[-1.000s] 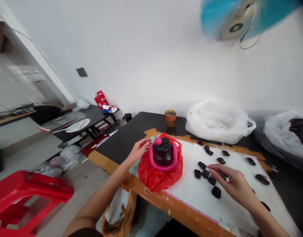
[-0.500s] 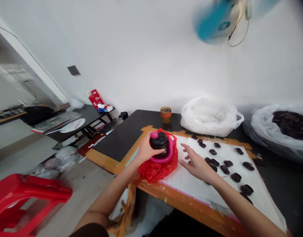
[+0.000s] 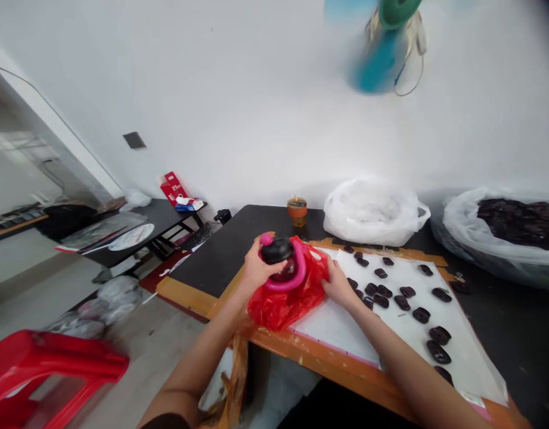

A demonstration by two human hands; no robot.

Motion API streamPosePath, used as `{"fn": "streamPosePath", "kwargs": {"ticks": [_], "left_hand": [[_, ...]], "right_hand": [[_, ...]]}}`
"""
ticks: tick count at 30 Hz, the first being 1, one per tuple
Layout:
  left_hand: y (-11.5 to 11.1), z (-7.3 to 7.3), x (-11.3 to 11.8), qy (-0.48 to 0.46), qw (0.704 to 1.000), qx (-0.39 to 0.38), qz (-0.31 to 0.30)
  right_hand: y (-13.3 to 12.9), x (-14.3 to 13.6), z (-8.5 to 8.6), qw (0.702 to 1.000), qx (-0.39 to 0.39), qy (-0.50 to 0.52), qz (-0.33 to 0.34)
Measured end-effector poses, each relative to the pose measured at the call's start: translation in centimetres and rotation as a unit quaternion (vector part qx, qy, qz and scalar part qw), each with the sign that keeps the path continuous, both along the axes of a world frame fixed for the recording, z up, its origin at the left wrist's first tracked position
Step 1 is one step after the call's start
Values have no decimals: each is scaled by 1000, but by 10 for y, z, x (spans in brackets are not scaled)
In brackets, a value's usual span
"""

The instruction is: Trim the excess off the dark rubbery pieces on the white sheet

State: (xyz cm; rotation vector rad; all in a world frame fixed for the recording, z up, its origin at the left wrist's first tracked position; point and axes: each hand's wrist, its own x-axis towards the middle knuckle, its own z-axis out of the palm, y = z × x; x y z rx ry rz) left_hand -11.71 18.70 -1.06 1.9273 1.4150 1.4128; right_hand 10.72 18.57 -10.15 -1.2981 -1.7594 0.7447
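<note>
My left hand (image 3: 257, 268) is closed round a bottle (image 3: 279, 251) with a black lid, a pink knob and a thick pink loop handle. The bottle's lower part is hidden in the red plastic bag (image 3: 281, 311), which is bunched around it at the table's front edge. My right hand (image 3: 339, 285) has its fingers closed on the right edge of the bag, beside the bottle. Several dark, glossy, flat pieces (image 3: 421, 314) lie to the right on a white sheet (image 3: 471, 363).
A white plastic bag (image 3: 372, 220) and a cup (image 3: 297, 210) with an orange band stand at the back of the black table (image 3: 202, 253). Far right, another bag holds dark pieces (image 3: 518, 223). A red stool (image 3: 68, 357) stands at lower left; a blurred fan (image 3: 377, 59) hangs above.
My right hand has moved in from the right and closed on the edge of the red bag, pulling it out to the right. The bottle leans slightly left in my left hand.
</note>
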Motion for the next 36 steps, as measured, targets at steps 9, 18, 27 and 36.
{"fn": "streamPosePath", "kwargs": {"ticks": [9,18,27,36], "left_hand": [[37,59,-20,-57,993,77,64],[68,21,-39,76,970,13,230],[63,-22,-41,94,979,-25,182],[22,-6,-43,35,991,25,125]], "right_hand": [[-19,5,33,941,-22,-326,-85],[-8,44,44,976,81,-147,-142],[-35,3,31,947,48,-309,77],[-63,-9,54,936,27,-87,340]]}}
